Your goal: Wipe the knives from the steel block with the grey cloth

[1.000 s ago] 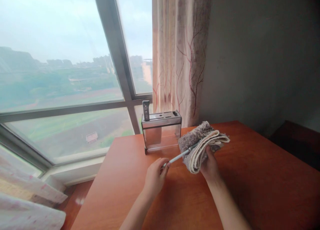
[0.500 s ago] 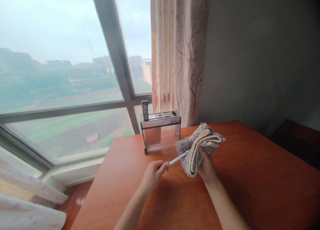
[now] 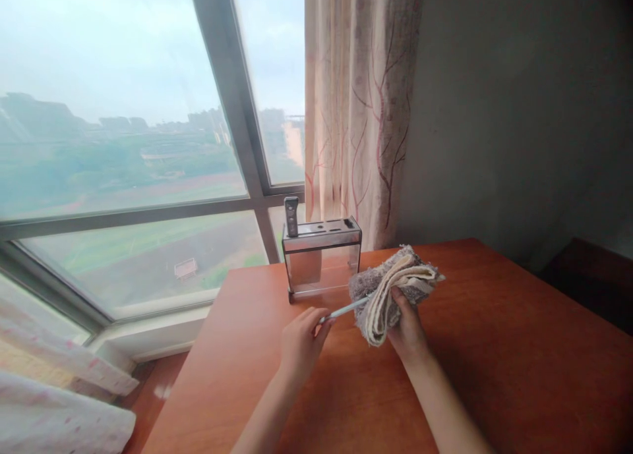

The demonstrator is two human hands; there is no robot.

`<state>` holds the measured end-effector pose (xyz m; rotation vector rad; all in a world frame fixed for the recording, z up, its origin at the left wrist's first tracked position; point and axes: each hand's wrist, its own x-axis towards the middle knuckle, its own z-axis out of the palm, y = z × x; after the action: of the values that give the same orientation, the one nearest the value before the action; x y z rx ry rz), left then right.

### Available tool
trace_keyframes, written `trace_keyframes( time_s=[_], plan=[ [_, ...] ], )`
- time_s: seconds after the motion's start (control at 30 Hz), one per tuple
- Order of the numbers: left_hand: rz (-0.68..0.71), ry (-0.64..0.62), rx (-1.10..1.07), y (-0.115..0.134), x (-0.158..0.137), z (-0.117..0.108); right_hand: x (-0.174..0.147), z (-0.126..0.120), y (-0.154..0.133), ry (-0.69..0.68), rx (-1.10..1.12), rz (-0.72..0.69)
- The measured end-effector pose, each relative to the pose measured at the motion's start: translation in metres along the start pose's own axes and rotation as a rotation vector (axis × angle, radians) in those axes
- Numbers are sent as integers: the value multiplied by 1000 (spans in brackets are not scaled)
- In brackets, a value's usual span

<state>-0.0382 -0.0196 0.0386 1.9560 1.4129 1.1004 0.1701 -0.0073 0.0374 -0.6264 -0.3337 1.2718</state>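
My left hand (image 3: 304,339) is closed, pinching the end of a slim pale-blue handle (image 3: 349,308). The handle's far end goes into a folded grey-brown towel (image 3: 373,289) with cream edges, so whatever is attached to it stays hidden. On the right side, my right hand (image 3: 409,329) grips the towel, thumb on top of the folds and the other fingers underneath. Both hands are held above the brown table (image 3: 346,408). Behind them stands a clear-sided knife block (image 3: 321,269) with slots in its top. One dark handle (image 3: 291,217) sticks up from its left end.
A large window (image 3: 123,144) fills the left side. A patterned curtain (image 3: 359,111) hangs behind the table, beside a grey wall (image 3: 514,111). More curtain fabric (image 3: 64,408) lies at lower left. A dark piece of furniture (image 3: 593,276) stands beyond the table's right edge.
My left hand has shifted slightly left and up, and its fingers now sit nearer the handle's end. The handle lies a little flatter. My right hand and the towel are almost unchanged.
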Motion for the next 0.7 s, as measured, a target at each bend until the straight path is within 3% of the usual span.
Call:
trace_keyframes(
  time_s=[0.7],
  plan=[
    [57, -29, 162, -14, -2, 9, 3, -1, 2, 20, -67, 23]
  ],
)
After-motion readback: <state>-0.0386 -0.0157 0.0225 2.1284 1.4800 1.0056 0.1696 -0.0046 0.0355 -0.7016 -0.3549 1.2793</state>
